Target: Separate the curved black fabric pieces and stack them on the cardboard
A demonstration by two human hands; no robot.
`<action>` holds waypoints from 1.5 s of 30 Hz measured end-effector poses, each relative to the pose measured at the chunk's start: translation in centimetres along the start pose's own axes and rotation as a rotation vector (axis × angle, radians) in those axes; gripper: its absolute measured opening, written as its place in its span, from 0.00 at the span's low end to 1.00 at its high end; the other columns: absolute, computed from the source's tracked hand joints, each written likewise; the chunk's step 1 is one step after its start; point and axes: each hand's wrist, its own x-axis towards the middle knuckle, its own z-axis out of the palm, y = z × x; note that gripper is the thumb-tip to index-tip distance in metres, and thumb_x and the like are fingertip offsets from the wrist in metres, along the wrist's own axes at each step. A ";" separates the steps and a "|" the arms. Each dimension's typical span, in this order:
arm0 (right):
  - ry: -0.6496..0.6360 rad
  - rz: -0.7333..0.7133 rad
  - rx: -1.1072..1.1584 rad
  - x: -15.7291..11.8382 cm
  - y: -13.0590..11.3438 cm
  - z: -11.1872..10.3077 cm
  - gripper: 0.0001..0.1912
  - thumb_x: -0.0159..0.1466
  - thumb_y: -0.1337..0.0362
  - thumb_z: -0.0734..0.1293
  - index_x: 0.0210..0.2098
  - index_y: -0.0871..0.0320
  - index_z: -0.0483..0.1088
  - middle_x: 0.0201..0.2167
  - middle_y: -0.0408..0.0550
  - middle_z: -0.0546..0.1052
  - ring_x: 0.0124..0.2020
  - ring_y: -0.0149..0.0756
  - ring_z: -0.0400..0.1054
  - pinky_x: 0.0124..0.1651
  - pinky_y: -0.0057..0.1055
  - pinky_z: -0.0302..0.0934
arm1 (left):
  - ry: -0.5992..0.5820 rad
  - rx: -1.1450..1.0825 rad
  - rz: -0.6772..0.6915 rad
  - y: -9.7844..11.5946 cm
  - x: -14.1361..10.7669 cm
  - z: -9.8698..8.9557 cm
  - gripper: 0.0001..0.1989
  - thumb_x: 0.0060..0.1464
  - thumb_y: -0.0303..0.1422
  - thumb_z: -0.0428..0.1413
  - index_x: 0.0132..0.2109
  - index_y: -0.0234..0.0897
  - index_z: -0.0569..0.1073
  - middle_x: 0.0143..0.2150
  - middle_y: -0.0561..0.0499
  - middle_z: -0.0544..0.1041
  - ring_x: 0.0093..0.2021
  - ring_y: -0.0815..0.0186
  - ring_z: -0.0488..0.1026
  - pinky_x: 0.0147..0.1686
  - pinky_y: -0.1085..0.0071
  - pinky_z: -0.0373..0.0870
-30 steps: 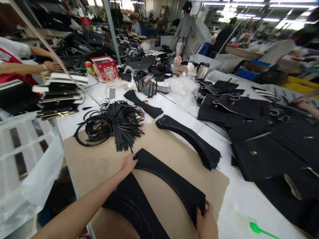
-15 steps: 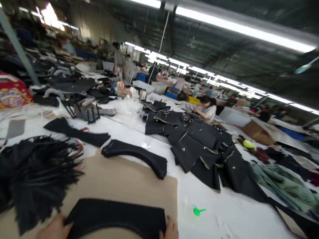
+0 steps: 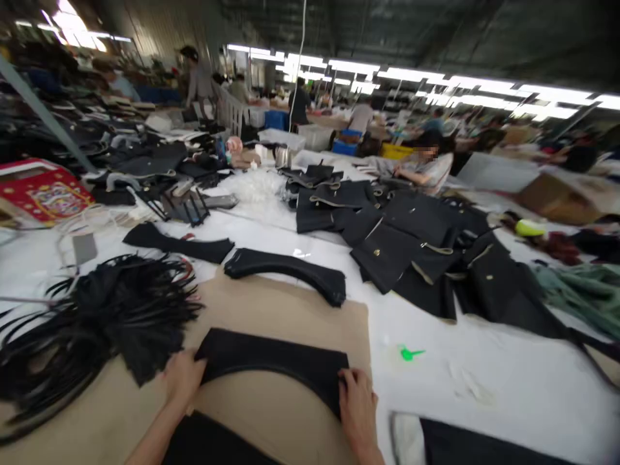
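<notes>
A black curved panel (image 3: 274, 351), leather-like with an arched lower edge, lies over a sheet of brown cardboard (image 3: 252, 407). My left hand (image 3: 183, 378) grips its left end, fingers closed at the corner. At the right end my right hand (image 3: 357, 397) pinches the edge, its thumb partly hidden. Beyond it rests a stack of similar black curved pieces (image 3: 285, 268), and farther left another black curved piece (image 3: 177, 244). A bundle of thin black strips (image 3: 135, 310) lies beside my left hand. Nearest me, part of another black piece (image 3: 213, 442) shows between my arms.
Black bag panels (image 3: 402, 248) with small metal fittings are heaped at the right. A small green plastic item (image 3: 409, 353) sits on the white tabletop (image 3: 436, 387). At the left stands a red box (image 3: 46, 190). A person (image 3: 421, 168) sits across the table.
My view has tilted down, so both hands and the held panel appear higher and farther right. Both hands keep their hold on the panel's ends. More of the near black piece shows.
</notes>
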 end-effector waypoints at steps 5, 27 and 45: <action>-0.013 -0.026 -0.036 0.1 -0.3 0.8 0.17 0.66 0.64 0.53 0.48 0.53 0.68 0.46 0.52 0.69 0.49 0.44 0.63 0.46 0.41 0.57 | -0.056 0.207 -0.036 -1.0 1.3 1.7 0.14 0.47 0.38 0.51 0.37 0.37 0.75 0.40 0.36 0.76 0.47 0.43 0.70 0.43 0.54 0.63; -0.012 -0.165 -0.071 -0.4 0.0 1.3 0.21 0.66 0.66 0.48 0.53 0.55 0.65 0.50 0.52 0.70 0.50 0.45 0.62 0.49 0.44 0.53 | 0.026 0.181 0.517 -0.4 -2.5 3.3 0.16 0.58 0.28 0.45 0.50 0.40 0.71 0.49 0.45 0.70 0.50 0.59 0.66 0.51 0.64 0.63; -0.422 -0.201 0.425 -16.3 -0.9 -2.7 0.15 0.68 0.63 0.53 0.50 0.53 0.65 0.46 0.49 0.69 0.47 0.40 0.64 0.50 0.41 0.60 | -0.502 0.125 0.917 -2.2 -25.8 4.3 0.23 0.52 0.20 0.45 0.53 0.41 0.69 0.53 0.45 0.69 0.52 0.58 0.67 0.50 0.58 0.69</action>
